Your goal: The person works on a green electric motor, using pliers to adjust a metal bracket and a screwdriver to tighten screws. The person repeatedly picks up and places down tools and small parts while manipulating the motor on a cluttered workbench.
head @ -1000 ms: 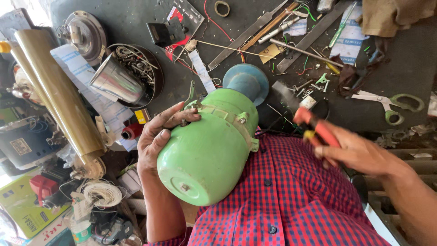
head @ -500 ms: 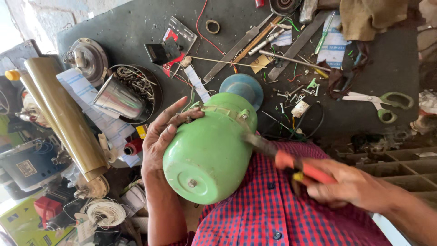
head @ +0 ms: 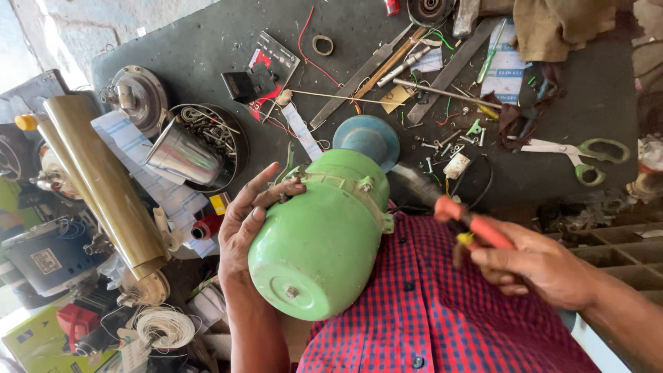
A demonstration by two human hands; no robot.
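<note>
Since half a second ago the right hand (head: 545, 266), gripping red-handled pliers (head: 449, 211) (blurred), has lifted slightly; left hand (head: 252, 221) cups the green motor housing (head: 324, 235), probably heavy, smooth; hold its flanged seam.

The light is soft daylight, bright enough to see well. The top left corner looks washed out and white. The green motor case (head: 324, 235) has a gentle shine on its round side. The right hand (head: 539, 266) and its red-handled tool (head: 469, 221) are blurry. Things bend and stretch near the edges.
</note>
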